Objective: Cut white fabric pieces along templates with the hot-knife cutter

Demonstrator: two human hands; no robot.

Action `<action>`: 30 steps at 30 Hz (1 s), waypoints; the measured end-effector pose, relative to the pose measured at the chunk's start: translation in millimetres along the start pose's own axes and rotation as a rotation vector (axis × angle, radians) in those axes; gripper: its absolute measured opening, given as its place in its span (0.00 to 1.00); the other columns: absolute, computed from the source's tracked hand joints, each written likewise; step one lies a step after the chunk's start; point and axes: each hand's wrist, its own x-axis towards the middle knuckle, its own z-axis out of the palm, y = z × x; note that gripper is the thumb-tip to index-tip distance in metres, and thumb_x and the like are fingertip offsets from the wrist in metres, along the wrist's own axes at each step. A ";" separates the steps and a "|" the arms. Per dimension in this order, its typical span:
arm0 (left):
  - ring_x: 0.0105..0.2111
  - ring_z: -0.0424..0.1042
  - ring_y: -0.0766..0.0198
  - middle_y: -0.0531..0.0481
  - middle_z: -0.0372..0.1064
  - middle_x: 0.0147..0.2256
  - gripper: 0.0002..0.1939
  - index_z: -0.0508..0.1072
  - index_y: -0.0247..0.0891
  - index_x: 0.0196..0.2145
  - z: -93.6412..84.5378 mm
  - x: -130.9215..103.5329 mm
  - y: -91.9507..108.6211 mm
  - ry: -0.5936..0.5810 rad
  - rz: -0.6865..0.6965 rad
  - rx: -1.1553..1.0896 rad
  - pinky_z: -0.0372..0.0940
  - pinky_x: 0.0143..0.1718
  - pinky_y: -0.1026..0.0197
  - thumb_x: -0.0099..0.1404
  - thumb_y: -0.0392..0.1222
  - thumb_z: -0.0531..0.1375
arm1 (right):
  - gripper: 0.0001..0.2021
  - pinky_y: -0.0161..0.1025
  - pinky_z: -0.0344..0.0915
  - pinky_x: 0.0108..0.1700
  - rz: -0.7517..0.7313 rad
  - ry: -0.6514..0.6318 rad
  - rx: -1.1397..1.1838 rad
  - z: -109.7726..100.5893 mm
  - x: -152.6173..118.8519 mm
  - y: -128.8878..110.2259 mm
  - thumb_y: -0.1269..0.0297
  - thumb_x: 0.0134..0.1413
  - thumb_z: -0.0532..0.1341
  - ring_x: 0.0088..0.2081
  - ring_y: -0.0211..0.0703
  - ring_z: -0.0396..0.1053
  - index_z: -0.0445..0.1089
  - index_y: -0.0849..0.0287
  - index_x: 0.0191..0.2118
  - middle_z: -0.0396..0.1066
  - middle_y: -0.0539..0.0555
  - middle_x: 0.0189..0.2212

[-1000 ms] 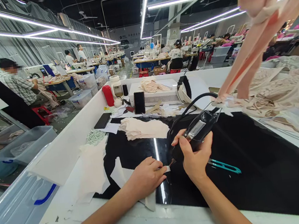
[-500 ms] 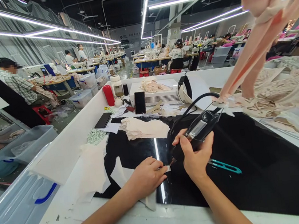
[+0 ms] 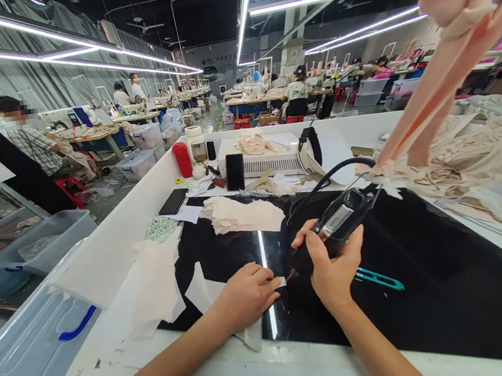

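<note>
My right hand (image 3: 337, 263) is wrapped round a black corded hand tool (image 3: 342, 216), tilted with its narrow tip pointing down and left. The tip is close beside a small white piece (image 3: 282, 281) pinched under the fingertips of my left hand (image 3: 250, 293); whether they touch I cannot tell. White fabric pieces (image 3: 202, 287) lie partly beneath my left hand and forearm on the black mat (image 3: 426, 251). Just right of my right hand rests a teal slotted handle (image 3: 381, 279), its other end hidden behind the hand. Peach fabric strips (image 3: 440, 77) hang down to the tool's upper end.
Behind my hands lies a stack of cream fabric pieces (image 3: 240, 214). Two phones (image 3: 235, 171), a white vented box (image 3: 270, 158) and a red case (image 3: 182, 160) stand farther back. Fabric bundles (image 3: 490, 144) fill the right side. A low white wall (image 3: 116, 255) edges the left.
My right hand and the black tool have shifted slightly right, and the tool's tip sits a little farther from the left fingertips. The peach strips swung right. My left hand stays put.
</note>
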 end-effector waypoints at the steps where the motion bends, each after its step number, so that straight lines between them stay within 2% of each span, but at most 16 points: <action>1: 0.41 0.71 0.58 0.48 0.72 0.42 0.09 0.72 0.36 0.50 0.3 -0.1 0.0 0.001 -0.003 -0.002 0.70 0.47 0.54 0.75 0.41 0.61 | 0.15 0.41 0.71 0.30 0.000 -0.007 -0.004 0.0 -0.8 0.0 0.64 0.59 0.69 0.24 0.40 0.71 0.61 0.50 0.44 0.74 0.46 0.31; 9: 0.43 0.72 0.58 0.47 0.73 0.43 0.10 0.73 0.36 0.51 -2.1 -1.1 -0.3 -0.002 -0.013 -0.018 0.71 0.48 0.55 0.75 0.41 0.60 | 0.14 0.41 0.71 0.31 -0.009 -0.025 -0.043 1.1 -0.7 -3.3 0.64 0.60 0.67 0.24 0.39 0.71 0.61 0.51 0.45 0.73 0.45 0.30; 14: 0.46 0.74 0.59 0.45 0.75 0.46 0.13 0.71 0.35 0.56 -8.0 -8.4 -0.3 0.020 -0.025 -0.090 0.69 0.56 0.51 0.77 0.40 0.58 | 0.16 0.42 0.70 0.29 -0.009 -0.003 -0.050 -1.8 -1.9 -5.7 0.62 0.58 0.69 0.23 0.41 0.71 0.61 0.50 0.44 0.74 0.46 0.30; 17: 0.46 0.75 0.59 0.46 0.75 0.46 0.10 0.73 0.37 0.53 -11.5 -15.1 1.4 0.021 -0.028 -0.120 0.67 0.60 0.48 0.77 0.38 0.58 | 0.17 0.43 0.70 0.29 -0.007 -0.002 -0.051 -4.2 -3.3 -7.1 0.62 0.57 0.70 0.23 0.42 0.71 0.60 0.50 0.45 0.73 0.46 0.30; 21: 0.45 0.75 0.60 0.47 0.75 0.45 0.09 0.75 0.37 0.49 -13.7 -23.1 3.3 0.060 -0.038 -0.128 0.67 0.60 0.49 0.78 0.37 0.56 | 0.18 0.43 0.69 0.30 -0.002 0.013 -0.066 -7.2 -4.9 -8.5 0.62 0.57 0.70 0.24 0.42 0.71 0.61 0.50 0.45 0.73 0.47 0.31; 30: 0.45 0.75 0.61 0.47 0.76 0.45 0.08 0.75 0.38 0.49 -8.5 -34.5 6.5 0.107 -0.064 -0.098 0.66 0.63 0.47 0.76 0.36 0.58 | 0.17 0.43 0.67 0.30 -0.017 0.011 -0.071 -8.5 -5.4 -11.1 0.63 0.58 0.70 0.24 0.43 0.70 0.60 0.50 0.44 0.72 0.46 0.30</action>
